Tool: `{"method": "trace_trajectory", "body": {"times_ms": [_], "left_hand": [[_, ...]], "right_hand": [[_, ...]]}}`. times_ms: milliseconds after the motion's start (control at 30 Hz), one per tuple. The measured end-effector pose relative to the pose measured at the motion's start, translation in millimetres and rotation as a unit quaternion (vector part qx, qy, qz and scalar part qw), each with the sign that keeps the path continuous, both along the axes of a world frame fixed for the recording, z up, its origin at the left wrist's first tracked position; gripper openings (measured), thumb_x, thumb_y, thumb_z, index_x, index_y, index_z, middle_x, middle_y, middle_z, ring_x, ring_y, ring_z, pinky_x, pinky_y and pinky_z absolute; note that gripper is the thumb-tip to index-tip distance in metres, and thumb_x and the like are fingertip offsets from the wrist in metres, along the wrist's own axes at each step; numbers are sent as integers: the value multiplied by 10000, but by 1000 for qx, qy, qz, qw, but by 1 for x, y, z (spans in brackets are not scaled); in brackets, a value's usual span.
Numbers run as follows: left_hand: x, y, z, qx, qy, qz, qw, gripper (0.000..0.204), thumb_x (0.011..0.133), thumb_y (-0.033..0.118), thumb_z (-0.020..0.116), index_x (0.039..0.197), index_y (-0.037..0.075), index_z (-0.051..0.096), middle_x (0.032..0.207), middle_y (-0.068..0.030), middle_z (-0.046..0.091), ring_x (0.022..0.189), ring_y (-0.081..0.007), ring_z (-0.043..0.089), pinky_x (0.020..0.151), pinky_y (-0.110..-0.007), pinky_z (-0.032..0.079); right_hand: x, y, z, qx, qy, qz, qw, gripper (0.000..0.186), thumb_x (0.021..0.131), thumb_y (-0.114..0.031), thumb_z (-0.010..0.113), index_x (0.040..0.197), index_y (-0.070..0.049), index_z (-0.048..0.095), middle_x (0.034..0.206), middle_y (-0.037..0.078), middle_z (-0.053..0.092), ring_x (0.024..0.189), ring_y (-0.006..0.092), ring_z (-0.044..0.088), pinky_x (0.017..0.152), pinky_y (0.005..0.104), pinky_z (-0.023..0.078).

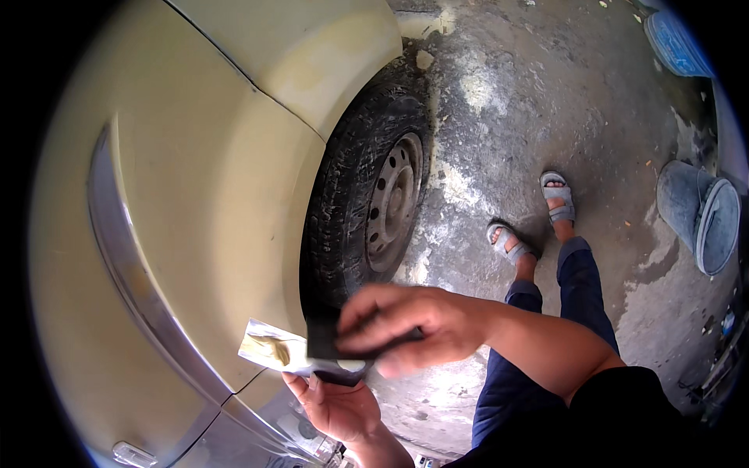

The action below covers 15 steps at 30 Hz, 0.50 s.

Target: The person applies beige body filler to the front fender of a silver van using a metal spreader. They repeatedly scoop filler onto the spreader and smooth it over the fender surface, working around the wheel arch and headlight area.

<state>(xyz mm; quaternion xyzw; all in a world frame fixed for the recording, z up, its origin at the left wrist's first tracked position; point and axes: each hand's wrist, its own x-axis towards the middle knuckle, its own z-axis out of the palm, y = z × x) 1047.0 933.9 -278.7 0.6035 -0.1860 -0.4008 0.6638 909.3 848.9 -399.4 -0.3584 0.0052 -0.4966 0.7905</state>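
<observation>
My left hand [337,405] holds a small flat pale plate [253,345] from below, with a blob of yellowish paste [278,351] on it. Just above, my right hand [398,327], blurred by motion, grips a dark flat piece [326,327] that overlaps the plate's right side; whether the two touch is hard to tell. Both hands are beside a cream-yellow car body panel [187,226], below its wheel arch. A black tire [335,210] with a steel rim [390,203] sits behind them.
My sandalled feet [558,195] stand on stained concrete [491,132] right of the wheel. A grey bucket [686,203] lies at the right, a blue container [672,43] at the upper right. Chrome trim [113,203] runs along the panel; assorted clutter [729,327] lines the right edge.
</observation>
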Motion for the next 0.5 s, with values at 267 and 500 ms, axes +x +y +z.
{"method": "trace_trajectory", "body": {"times_ms": [267,500], "left_hand": [[0,2,3,-25,-59,-51,997,553,917,49,470,1448,63,316,1410,-150,470,1265,-274,505,1065,-471,412],[2,11,1,-38,-49,-55,997,539,921,44,467,1440,63,322,1401,-150,482,1262,-273,509,1066,-466,411]], "right_hand": [[10,-35,-42,-2,401,-270,875,422,878,-259,670,1248,-66,611,1274,144,522,1152,345,486,1022,441,382],[54,-83,-31,94,430,-412,798,393,894,-206,629,1244,-36,575,1201,184,513,1027,389,516,946,455,420]]}}
